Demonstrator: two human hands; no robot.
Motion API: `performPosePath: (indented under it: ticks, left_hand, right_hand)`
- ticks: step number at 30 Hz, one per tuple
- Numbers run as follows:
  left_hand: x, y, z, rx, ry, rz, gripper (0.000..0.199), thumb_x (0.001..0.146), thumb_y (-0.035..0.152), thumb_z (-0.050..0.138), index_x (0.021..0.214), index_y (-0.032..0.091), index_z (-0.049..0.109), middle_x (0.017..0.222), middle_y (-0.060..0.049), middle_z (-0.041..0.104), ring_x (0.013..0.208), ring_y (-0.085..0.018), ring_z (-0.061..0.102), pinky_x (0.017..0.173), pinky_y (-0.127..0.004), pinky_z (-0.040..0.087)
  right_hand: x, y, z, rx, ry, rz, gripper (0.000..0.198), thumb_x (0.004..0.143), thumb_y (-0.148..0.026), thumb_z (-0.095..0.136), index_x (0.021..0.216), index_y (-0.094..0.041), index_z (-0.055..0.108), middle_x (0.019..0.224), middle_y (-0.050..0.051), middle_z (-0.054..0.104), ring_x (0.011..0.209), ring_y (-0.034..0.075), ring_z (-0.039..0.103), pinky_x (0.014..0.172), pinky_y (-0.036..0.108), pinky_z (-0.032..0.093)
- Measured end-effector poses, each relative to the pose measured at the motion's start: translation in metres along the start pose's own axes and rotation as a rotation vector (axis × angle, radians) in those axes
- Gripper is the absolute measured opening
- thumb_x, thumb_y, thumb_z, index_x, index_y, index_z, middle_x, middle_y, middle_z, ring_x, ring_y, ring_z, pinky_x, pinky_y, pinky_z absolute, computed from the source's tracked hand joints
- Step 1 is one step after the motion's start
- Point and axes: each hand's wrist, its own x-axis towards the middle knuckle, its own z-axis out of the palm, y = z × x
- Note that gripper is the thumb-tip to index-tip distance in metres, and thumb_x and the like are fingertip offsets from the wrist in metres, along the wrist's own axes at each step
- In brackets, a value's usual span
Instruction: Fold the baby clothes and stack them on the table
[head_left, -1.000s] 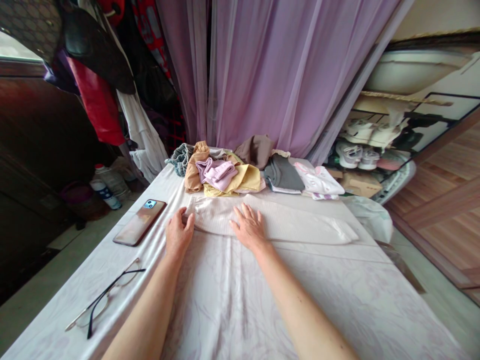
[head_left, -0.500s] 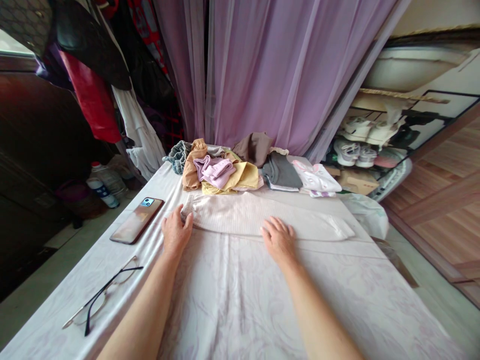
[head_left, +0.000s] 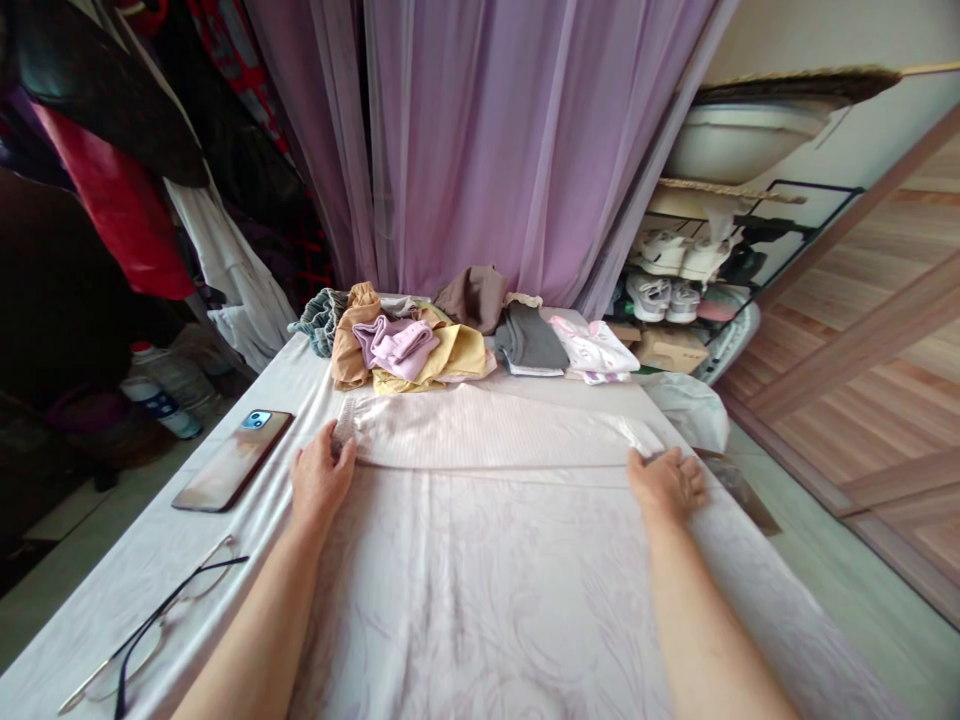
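A pair of pale, ribbed pants [head_left: 487, 430] lies flat and folded lengthwise across the tablecloth, waistband to the left, cuff to the right. At the waistband end, my left hand [head_left: 322, 478] has its thumb and fingers closed about the gathered edge. My right hand [head_left: 666, 485] is at the cuff end, thumb against the fabric and fingers apart, slightly blurred. Beyond the pants is a heap of clothes: a lilac garment [head_left: 395, 346], a yellow one [head_left: 454, 355] and a tan one [head_left: 352, 340]. Folded dark grey clothing [head_left: 531, 338] and a folded white-and-pink garment [head_left: 592, 347] sit right of the heap.
A phone [head_left: 234, 462] and eyeglasses [head_left: 161, 615] lie on the table's left side. Behind the table hangs a purple curtain [head_left: 480, 140]. Shoes [head_left: 664, 298] and a white basin [head_left: 742, 140] are on a rack at right. Bottles [head_left: 161, 405] stand on the floor at left.
My right hand has moved right along the pants, from their middle to the cuff. My left hand stays at the waistband. The view has turned somewhat to the right.
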Motion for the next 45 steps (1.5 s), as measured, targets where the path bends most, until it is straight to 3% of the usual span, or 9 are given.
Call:
performPosePath:
  ticks: [4, 8, 14, 19, 25, 30, 37, 45]
  left_hand:
    - [0.000, 0.001, -0.001, 0.015, 0.000, 0.000, 0.054, 0.089, 0.041, 0.045, 0.135, 0.014, 0.053, 0.099, -0.010, 0.073, 0.088, -0.027, 0.067, 0.098, -0.043, 0.044]
    - [0.000, 0.001, -0.001, 0.022, 0.000, 0.003, 0.054, 0.089, 0.041, 0.046, 0.135, 0.013, 0.053, 0.100, -0.011, 0.073, 0.090, -0.027, 0.067, 0.096, -0.043, 0.045]
    - [0.001, -0.002, 0.001, 0.011, 0.017, 0.016, 0.050, 0.089, 0.040, 0.047, 0.134, 0.017, 0.054, 0.099, -0.009, 0.073, 0.093, -0.027, 0.066, 0.095, -0.042, 0.045]
    - [0.000, -0.001, -0.001, 0.010, 0.001, 0.009, 0.052, 0.089, 0.040, 0.047, 0.135, 0.015, 0.053, 0.099, -0.010, 0.073, 0.093, -0.028, 0.066, 0.094, -0.043, 0.045]
    - [0.001, -0.002, 0.000, 0.011, 0.018, 0.019, 0.050, 0.090, 0.040, 0.047, 0.134, 0.017, 0.054, 0.104, -0.011, 0.073, 0.097, -0.028, 0.066, 0.096, -0.043, 0.045]
    - [0.002, -0.004, 0.003, 0.013, 0.028, 0.025, 0.050, 0.090, 0.040, 0.046, 0.134, 0.018, 0.054, 0.108, -0.010, 0.073, 0.104, -0.028, 0.065, 0.098, -0.042, 0.044]
    - [0.000, 0.001, 0.000, 0.021, 0.011, 0.009, 0.053, 0.089, 0.041, 0.046, 0.135, 0.015, 0.053, 0.101, -0.011, 0.073, 0.097, -0.028, 0.067, 0.093, -0.041, 0.046]
    - [-0.001, 0.003, -0.001, -0.008, -0.007, 0.003, 0.054, 0.088, 0.041, 0.046, 0.134, 0.014, 0.053, 0.096, -0.009, 0.073, 0.088, -0.026, 0.067, 0.095, -0.042, 0.044]
  right_hand:
    - [0.011, 0.007, 0.004, -0.008, -0.021, 0.055, 0.062, 0.082, -0.057, 0.048, 0.120, -0.010, 0.063, 0.137, 0.028, 0.049, 0.131, 0.042, 0.040, 0.103, 0.059, 0.031]
    - [0.013, 0.009, 0.005, 0.027, -0.032, 0.022, 0.050, 0.080, -0.056, 0.051, 0.104, -0.016, 0.070, 0.131, 0.023, 0.056, 0.128, 0.040, 0.044, 0.101, 0.059, 0.033]
    - [0.017, 0.016, 0.008, 0.169, -0.010, -0.057, 0.034, 0.074, -0.049, 0.055, 0.086, -0.021, 0.070, 0.100, 0.017, 0.070, 0.107, 0.036, 0.057, 0.093, 0.055, 0.040]
    - [0.017, 0.006, 0.010, 0.510, -0.022, -0.020, 0.034, 0.066, -0.044, 0.059, 0.086, -0.017, 0.065, 0.083, 0.013, 0.071, 0.083, 0.029, 0.064, 0.081, 0.042, 0.049]
    - [-0.007, -0.043, 0.013, 0.919, -0.066, -0.034, 0.048, 0.067, -0.042, 0.056, 0.105, -0.013, 0.064, 0.087, 0.010, 0.073, 0.080, 0.023, 0.066, 0.074, 0.032, 0.050]
    - [-0.050, -0.085, 0.006, 0.738, -0.098, -0.147, 0.042, 0.076, -0.045, 0.049, 0.098, -0.016, 0.070, 0.091, 0.009, 0.074, 0.082, 0.023, 0.065, 0.075, 0.031, 0.049]
    - [-0.107, -0.132, -0.005, 0.471, -0.166, -0.550, 0.034, 0.084, -0.029, 0.045, 0.099, -0.018, 0.073, 0.101, 0.012, 0.074, 0.095, 0.025, 0.065, 0.088, 0.033, 0.044]
    - [-0.137, -0.147, -0.013, 0.343, -0.272, -0.757, 0.031, 0.087, -0.023, 0.047, 0.103, -0.021, 0.073, 0.104, 0.007, 0.074, 0.097, 0.023, 0.062, 0.086, 0.033, 0.040]
